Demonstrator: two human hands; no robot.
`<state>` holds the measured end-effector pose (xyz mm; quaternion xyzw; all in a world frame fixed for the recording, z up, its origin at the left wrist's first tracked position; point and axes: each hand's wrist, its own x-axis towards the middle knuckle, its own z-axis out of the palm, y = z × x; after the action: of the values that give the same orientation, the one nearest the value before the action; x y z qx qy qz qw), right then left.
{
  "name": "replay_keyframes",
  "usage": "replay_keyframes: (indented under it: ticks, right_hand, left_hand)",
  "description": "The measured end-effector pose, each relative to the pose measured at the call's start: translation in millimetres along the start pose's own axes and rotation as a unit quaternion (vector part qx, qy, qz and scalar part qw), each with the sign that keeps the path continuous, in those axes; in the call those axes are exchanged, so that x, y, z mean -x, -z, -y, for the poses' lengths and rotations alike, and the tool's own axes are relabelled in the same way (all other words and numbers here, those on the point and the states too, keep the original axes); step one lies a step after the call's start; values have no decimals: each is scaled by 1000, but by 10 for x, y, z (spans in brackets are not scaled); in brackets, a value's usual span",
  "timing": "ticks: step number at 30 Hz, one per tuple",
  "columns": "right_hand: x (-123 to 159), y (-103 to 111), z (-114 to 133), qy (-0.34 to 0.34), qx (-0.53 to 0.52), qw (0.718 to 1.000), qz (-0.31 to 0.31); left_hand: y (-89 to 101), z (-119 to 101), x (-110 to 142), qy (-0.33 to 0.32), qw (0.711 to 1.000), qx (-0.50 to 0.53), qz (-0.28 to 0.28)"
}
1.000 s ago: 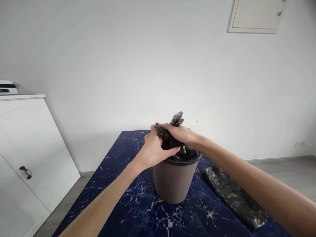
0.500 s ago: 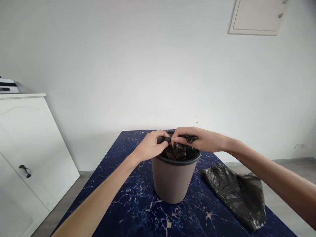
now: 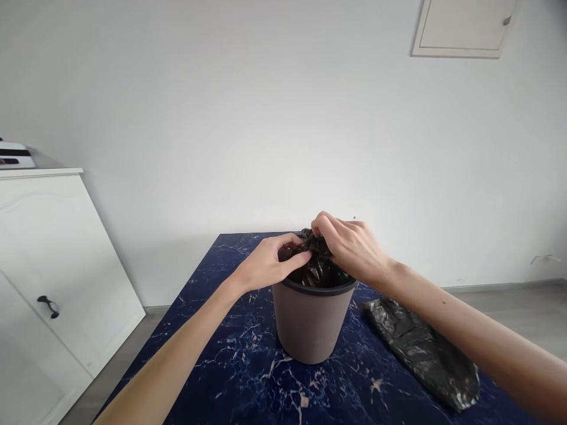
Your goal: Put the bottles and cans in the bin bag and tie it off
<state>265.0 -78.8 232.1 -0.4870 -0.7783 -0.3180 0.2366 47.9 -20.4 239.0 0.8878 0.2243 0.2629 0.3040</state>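
A grey-brown trash can (image 3: 312, 327) with a dark rim stands upright on the table. Inside it sits a black garbage bag (image 3: 319, 271), its top gathered and bunched above the opening. My left hand (image 3: 277, 260) pinches the bunched plastic from the left, thumb and fingers closing on it. From the right, my right hand (image 3: 349, 245) grips the same gathered top, its fingers curled and partly hiding the plastic. A second black plastic bag (image 3: 423, 348) lies flattened on the table to the right, partly under my right forearm.
The table (image 3: 230, 378) has a blue marbled top and reaches the white wall (image 3: 248, 118). A white cabinet (image 3: 57, 254) stands at the left with a white device (image 3: 15, 156) on it. A wall panel (image 3: 463, 26) is high on the right.
My right hand has turned and risen slightly, its fingers now curling over the gathered plastic. The bag's top is bunched higher between my hands. My left hand stays nearly in place.
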Motion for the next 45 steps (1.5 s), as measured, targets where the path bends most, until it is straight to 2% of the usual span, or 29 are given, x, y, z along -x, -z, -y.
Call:
replay_keyframes:
  ticks: [3,7,12,17,20,25,29,33,36,39,41,45]
  right_hand:
    - [-13,-55,21,-9,26,998,-49]
    - [-59,-124,37,29,28,994,-103]
    - [-74,-191,35,43,33,991,-120]
    - [-43,-167,40,41,27,997,-57]
    - [-42,-94,53,43,14,999,-9]
    - [20,29,-7,57,-69,989,120]
    - [103,99,-96,2,-168,955,244]
    - [168,183,-143,-125,-240,910,316]
    - [218,228,-153,-210,-266,878,338]
    - [270,225,-161,-255,-278,853,360]
    - [311,195,-179,-274,-280,846,361]
    - [426,84,-253,-303,-296,846,325]
  left_hand:
    - [3,33,-24,28,998,48,1]
    - [-3,32,-108,71,990,117,-31]
    - [-25,-15,-220,34,990,113,-72]
    - [-82,14,-232,14,993,92,-71]
    - [-101,25,-225,6,994,49,-94]
    - [-74,84,-214,3,988,-70,-136]
    - [31,229,-209,13,979,-159,-130]
    - [187,365,-228,32,970,-210,-115]
    - [248,423,-239,58,967,-223,-105]
    - [260,469,-237,59,962,-244,-111]
    - [267,501,-228,63,959,-247,-120]
    - [297,543,-192,73,961,-229,-136]
